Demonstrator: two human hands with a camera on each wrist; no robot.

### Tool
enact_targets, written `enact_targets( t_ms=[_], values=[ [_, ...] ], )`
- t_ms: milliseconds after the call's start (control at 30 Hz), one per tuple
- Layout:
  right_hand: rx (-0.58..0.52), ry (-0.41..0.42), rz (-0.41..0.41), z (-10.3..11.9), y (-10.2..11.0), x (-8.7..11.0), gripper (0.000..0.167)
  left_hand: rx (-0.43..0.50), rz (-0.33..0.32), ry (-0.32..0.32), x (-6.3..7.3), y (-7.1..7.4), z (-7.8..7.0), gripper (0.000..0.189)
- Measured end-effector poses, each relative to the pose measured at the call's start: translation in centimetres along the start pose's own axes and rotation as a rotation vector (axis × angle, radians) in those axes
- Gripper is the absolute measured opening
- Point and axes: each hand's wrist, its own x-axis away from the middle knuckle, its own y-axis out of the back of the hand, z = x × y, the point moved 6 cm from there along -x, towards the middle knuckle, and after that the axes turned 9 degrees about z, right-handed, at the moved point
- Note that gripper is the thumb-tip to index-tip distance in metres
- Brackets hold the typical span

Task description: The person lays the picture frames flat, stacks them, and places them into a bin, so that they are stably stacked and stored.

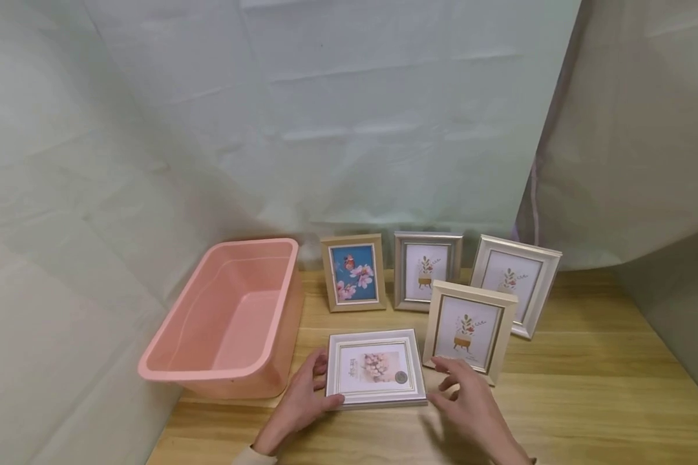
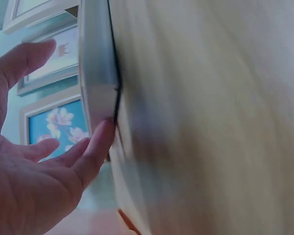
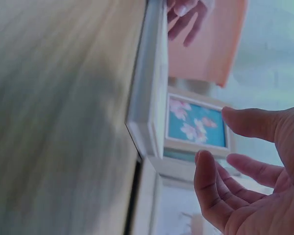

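**Finding: silvery-white rectangular picture frame [image 1: 378, 368] flat between left hand [image 1: 305, 394] and right hand [image 1: 468, 397]**

Nearest the person, the left hand's fingers are loosely spread at the flat frame's left side; one fingertip touches its edge, and the thumb sits over the near corner without a firm grip. This contact probably serves to steady it. The right hand's fingers are parted from the thumb beside the opposite end and hold nothing.

The frame lies blossom print up on the wood-grained bench [image 1: 581, 374], presumably flat so that both short ends can be reached.

Just beyond, right, a cream rectangular frame [image 1: 467, 329] stands, overlapping a whitish-silver rectangular frame [image 1: 514, 274] behind. Left is a pink rectangular plastic bin [image 1: 203, 374], apparently kept aside to give the hands room. Farther back, a tan rectangular frame [image 1: 355, 274] with a blue flower print and a grey-silver rectangular frame [image 1: 426, 268] stand side by side, presumably turned for viewing. Pale hanging cloth [image 1: 372, 129] forms the rear.
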Motion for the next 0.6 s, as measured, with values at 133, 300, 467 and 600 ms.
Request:
enact_targets(
  t_ms=[133,300,467,600],
  values=[
    [-0.006,0.113,-0.091,0.2,1.7,0.3,0.064,-0.032,-0.072,-0.047,0.3,-0.1,-1.1,0.096],
    [0.031,0.251,-0.206,0.9,4.4,0.3,0.085,-0.075,-0.163,-0.162,0.4,-0.5,-3.0,0.088],
    [0.076,0.24,-0.297,1.1,7.9,-0.3,0.089,0.003,-0.19,-0.247,0.0,-1.5,-4.4,0.079],
    [0.135,0.254,-0.398,0.6,11.0,-1.0,0.084,0.06,-0.182,-0.315,-0.2,-2.3,-5.0,0.071]
  ],
)
